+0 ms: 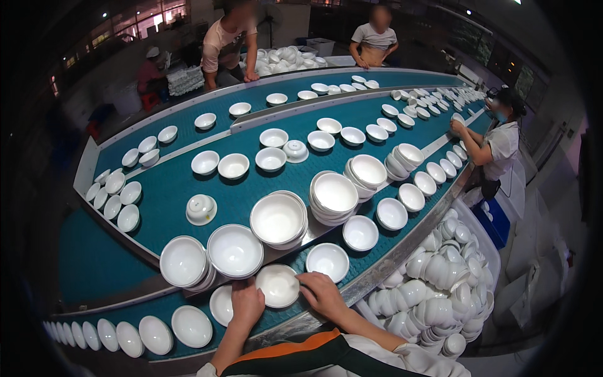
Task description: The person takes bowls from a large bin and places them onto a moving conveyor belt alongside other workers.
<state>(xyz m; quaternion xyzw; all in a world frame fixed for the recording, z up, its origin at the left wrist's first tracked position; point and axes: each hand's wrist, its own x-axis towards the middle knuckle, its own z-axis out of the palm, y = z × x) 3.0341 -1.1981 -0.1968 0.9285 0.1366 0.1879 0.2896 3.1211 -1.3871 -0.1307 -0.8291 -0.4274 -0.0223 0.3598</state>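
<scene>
My left hand (247, 303) and my right hand (321, 293) both grip one white bowl (277, 284), each on an opposite side of its rim. The bowl sits just above the teal conveyor belt (188, 185) at its near lane. Another white bowl (327, 261) lies right beyond my right hand, and one more white bowl (221, 305) lies beside my left wrist. Stacks of white bowls (278, 218) stand on the middle lane just past my hands.
Many white bowls ride the teal lanes, split by metal rails (295, 242). A bin (487, 248) heaped with white bowls stands at lower right. Three people stand at the far side and the right end of the belt. A row of bowls (129, 336) leans at lower left.
</scene>
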